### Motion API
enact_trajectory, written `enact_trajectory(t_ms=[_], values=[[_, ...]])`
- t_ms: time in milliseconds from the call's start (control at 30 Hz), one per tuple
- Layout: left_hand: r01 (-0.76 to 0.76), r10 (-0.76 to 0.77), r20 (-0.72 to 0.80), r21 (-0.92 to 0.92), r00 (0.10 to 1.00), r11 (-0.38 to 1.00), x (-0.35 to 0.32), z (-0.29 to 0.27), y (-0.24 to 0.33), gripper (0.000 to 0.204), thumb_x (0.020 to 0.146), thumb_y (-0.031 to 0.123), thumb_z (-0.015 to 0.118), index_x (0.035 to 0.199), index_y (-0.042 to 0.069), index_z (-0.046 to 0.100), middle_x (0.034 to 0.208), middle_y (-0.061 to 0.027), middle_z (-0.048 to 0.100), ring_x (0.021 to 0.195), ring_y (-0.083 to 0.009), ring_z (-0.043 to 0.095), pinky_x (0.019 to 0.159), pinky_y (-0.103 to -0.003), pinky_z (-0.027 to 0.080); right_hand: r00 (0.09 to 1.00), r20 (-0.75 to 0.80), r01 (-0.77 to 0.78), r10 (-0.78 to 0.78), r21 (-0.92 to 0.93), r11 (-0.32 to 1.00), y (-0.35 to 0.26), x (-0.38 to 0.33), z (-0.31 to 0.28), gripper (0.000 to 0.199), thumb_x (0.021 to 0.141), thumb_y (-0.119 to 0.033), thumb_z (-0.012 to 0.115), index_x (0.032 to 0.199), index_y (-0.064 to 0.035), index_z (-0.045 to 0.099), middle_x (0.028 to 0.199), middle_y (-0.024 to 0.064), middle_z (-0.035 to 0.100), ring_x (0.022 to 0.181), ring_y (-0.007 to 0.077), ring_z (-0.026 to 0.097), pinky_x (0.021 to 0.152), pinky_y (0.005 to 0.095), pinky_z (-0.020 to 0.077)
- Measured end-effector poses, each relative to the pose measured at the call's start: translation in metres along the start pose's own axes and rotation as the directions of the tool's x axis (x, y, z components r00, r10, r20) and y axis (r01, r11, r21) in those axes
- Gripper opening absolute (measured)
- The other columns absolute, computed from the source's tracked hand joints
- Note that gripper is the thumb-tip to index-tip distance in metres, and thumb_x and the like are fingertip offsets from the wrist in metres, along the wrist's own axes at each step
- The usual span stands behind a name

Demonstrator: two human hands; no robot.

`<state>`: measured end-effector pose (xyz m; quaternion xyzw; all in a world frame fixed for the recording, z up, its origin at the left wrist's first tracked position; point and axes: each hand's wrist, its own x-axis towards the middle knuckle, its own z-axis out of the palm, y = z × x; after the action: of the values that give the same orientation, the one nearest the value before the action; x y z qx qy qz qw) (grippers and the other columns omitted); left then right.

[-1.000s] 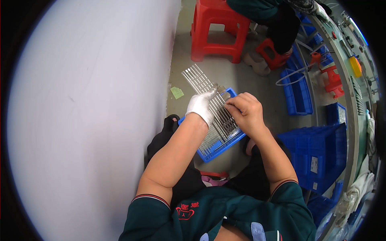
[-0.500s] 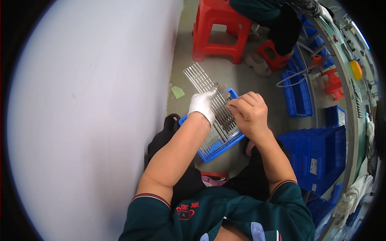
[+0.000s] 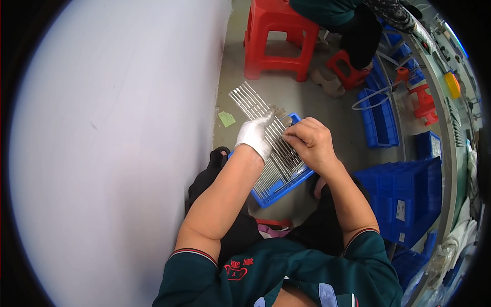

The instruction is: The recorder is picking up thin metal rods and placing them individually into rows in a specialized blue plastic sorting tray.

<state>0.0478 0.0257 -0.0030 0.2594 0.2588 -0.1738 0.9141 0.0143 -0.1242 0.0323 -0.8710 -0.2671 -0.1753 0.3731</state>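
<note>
My left hand (image 3: 254, 135), in a white glove, is closed around a row of thin metal rods (image 3: 250, 101) that fan out side by side toward the far left. My bare right hand (image 3: 313, 142) is held beside the rods, its thumb and fingertips pinched together close to them. Whatever sits in that pinch, if anything, is too small to make out. Under both hands stands a blue plastic crate (image 3: 276, 195), in which many more metal rods (image 3: 271, 179) lie side by side.
A red stool (image 3: 280, 38) stands ahead, with a seated person (image 3: 332, 13) beyond it. Blue bins (image 3: 401, 197) are stacked at my right below a long workbench (image 3: 445, 169). A white wall (image 3: 117, 143) rises on my left. A green paper scrap (image 3: 226, 119) lies on the floor.
Both my hands and the held rods have shifted slightly to the left. The pinch of my right hand stays beside the rods. The other person's arm has moved over the bench.
</note>
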Motion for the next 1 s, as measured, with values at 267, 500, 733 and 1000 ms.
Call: enact_trajectory(t_ms=[267,500,733,1000], values=[[0.016,-0.015,-0.034,0.032,0.999,0.999,0.006,-0.004,0.0,0.014,0.094,0.006,0.053,0.107,0.001,0.058,0.101,-0.0145,0.062,0.089,-0.0296,0.064,0.073,-0.041,0.058,0.998,0.008,0.071,-0.07,-0.135,0.988,-0.001,0.0,0.002,0.01,0.068,-0.004,0.073,0.076,-0.0052,0.067,0.069,0.006,0.06,0.067,0.0245,0.056,0.063,0.0346,0.0453],[-0.004,0.005,-0.003,0.04,1.0,0.999,0.002,-0.006,0.003,0.014,0.094,0.004,0.052,0.107,0.002,0.058,0.1,-0.0137,0.062,0.09,-0.0289,0.064,0.075,-0.041,0.058,0.993,0.043,0.118,-0.112,-0.182,0.976,-0.008,0.005,0.001,0.01,0.066,-0.008,0.074,0.072,-0.0077,0.066,0.069,0.0049,0.06,0.066,0.0243,0.057,0.061,0.0356,0.0455],[0.011,-0.011,0.007,0.026,1.0,1.0,0.005,-0.005,0.005,0.015,0.094,0.004,0.052,0.108,0.002,0.058,0.1,-0.0138,0.061,0.09,-0.0298,0.064,0.076,-0.041,0.058,0.999,0.009,-0.042,0.042,0.021,0.999,-0.002,0.003,0.007,0.008,0.07,-0.005,0.072,0.076,-0.0048,0.067,0.069,0.008,0.061,0.068,0.0259,0.058,0.063,0.0354,0.0465],[0.018,-0.018,0.016,-0.008,1.0,1.0,0.002,-0.004,0.006,0.016,0.095,0.005,0.052,0.109,0.001,0.058,0.101,-0.0146,0.061,0.09,-0.0303,0.064,0.076,-0.043,0.058,0.996,0.009,-0.091,0.091,0.042,0.995,-0.002,0.002,0.009,0.007,0.071,-0.008,0.072,0.075,-0.0052,0.067,0.068,0.0083,0.061,0.068,0.0274,0.059,0.063,0.0368,0.0473]])
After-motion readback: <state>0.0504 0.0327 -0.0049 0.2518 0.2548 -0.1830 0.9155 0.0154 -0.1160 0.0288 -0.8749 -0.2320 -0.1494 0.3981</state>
